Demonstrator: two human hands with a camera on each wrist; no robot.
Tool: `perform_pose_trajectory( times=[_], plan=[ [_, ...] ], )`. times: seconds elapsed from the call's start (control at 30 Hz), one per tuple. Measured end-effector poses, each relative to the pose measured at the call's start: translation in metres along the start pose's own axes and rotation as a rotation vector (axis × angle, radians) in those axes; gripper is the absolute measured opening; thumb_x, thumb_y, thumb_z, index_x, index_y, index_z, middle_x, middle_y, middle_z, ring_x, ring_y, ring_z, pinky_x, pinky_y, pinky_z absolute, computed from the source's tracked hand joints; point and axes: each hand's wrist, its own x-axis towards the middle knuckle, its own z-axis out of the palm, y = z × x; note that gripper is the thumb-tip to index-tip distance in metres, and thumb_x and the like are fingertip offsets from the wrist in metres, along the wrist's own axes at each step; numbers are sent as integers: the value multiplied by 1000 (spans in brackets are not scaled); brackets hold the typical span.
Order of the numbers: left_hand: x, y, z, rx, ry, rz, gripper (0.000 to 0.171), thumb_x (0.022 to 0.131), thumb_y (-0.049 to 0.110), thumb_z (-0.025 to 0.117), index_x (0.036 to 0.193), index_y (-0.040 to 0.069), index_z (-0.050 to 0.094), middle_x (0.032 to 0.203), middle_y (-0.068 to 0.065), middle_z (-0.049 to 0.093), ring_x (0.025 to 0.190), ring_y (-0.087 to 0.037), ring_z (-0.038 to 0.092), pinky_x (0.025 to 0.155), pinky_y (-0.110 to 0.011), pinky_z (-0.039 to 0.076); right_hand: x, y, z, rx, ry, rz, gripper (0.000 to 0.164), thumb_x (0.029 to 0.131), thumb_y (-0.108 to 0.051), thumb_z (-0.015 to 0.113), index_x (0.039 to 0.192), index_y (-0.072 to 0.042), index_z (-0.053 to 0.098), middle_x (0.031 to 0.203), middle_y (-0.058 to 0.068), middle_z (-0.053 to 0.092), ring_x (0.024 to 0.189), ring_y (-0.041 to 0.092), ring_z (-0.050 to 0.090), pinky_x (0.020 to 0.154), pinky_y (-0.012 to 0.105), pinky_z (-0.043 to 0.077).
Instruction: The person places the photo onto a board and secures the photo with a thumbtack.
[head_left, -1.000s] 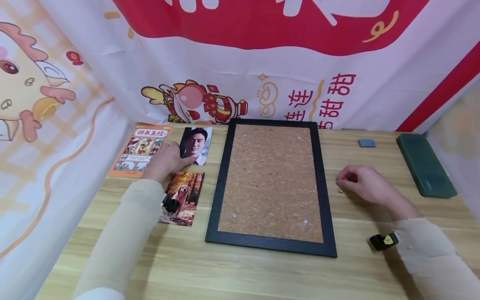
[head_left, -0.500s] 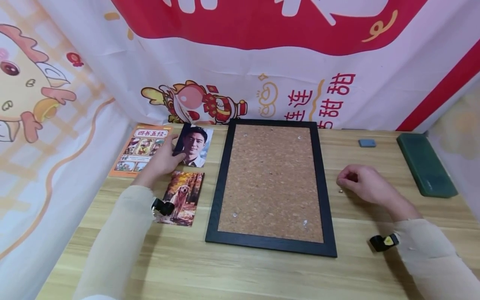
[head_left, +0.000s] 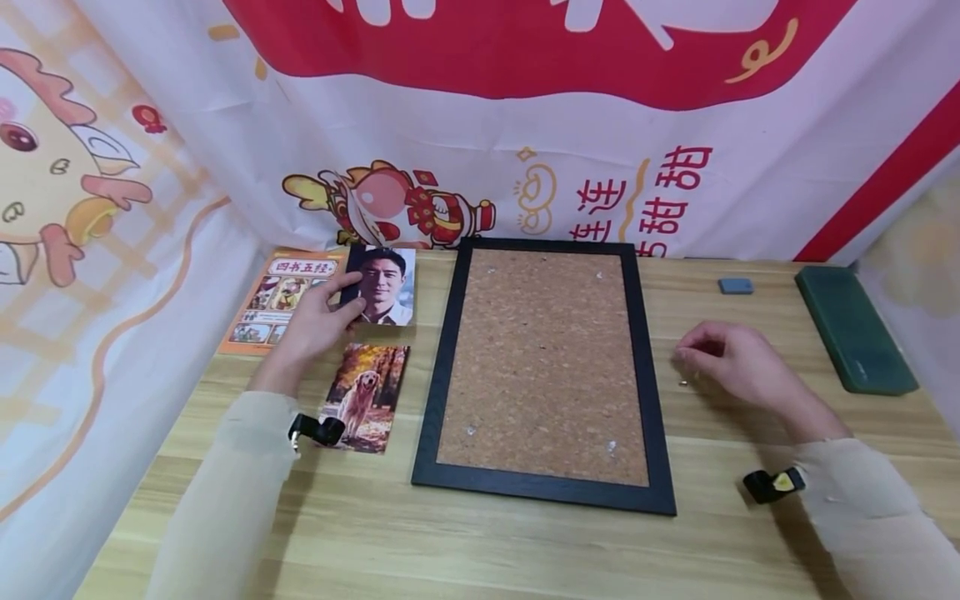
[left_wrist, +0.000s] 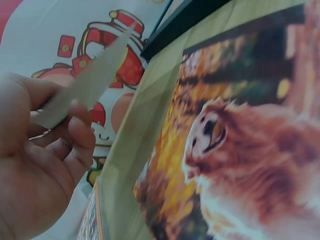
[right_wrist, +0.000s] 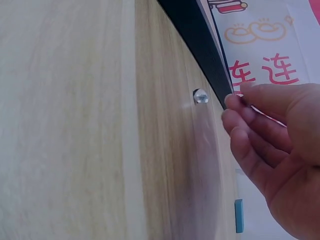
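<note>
My left hand pinches the left edge of a portrait photo, thumb on the front. In the left wrist view the photo shows its pale back and stands tilted. Just below in the head view lies a photo of a golden retriever. My right hand is over the table right of the cork board, fingers curled and thumb tip drawn to the index fingertip. I cannot tell whether it pinches anything. Close by its fingertips, a small clear pushpin is on the table.
A cork board in a black frame fills the middle, with clear pushpins near its corners. An orange comic-style booklet lies far left. A blue eraser-like block and a green case are at right.
My left hand has drawn the portrait photo left and tipped it up from the table, past the booklet's edge. The right hand has barely shifted.
</note>
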Motion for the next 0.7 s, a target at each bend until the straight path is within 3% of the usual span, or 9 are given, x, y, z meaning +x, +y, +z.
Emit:
perform_pose_trajectory(
  times=[0.13,0.2,0.43,0.53,0.6,0.7],
  plan=[
    [-1,3,7,37,57,87,48,112,15,55,159,7,53,151,-30,55,72,1,65,63,-20,55,0,-1,0,23,7,14,26,108,-32,68,123,-12,74,119,12,72,105,29,60,86,35,52],
    [-1,7,11,44,62,96,46,111,15,56,157,9,56,149,-27,58,69,2,63,61,-21,53,-1,-3,0,32,25,8,27,108,-34,67,123,-12,74,119,12,73,105,29,60,85,32,52],
    [0,21,32,-23,-7,11,51,109,17,64,159,16,55,142,-26,66,67,1,63,55,-22,48,3,-12,0,37,71,6,34,107,-42,68,118,-11,76,108,10,75,95,27,61,74,25,53],
    [1,28,45,-80,-50,7,53,108,14,65,160,14,54,139,-28,67,65,-1,64,54,-23,50,5,-16,0,55,77,-10,32,107,-40,68,116,-10,77,101,9,76,89,24,64,70,26,55],
    [3,32,54,-108,-76,20,52,108,13,65,159,11,54,137,-27,68,73,-1,70,61,-23,56,6,-18,0,71,81,-23,31,107,-38,68,114,-9,77,96,8,76,85,21,65,68,26,55],
    [6,39,66,-117,-89,35,48,108,15,64,155,9,58,117,-23,76,76,-2,73,65,-26,59,8,-22,1,100,81,-37,29,107,-35,69,111,-8,77,91,8,75,80,16,66,65,26,56]
  ],
)
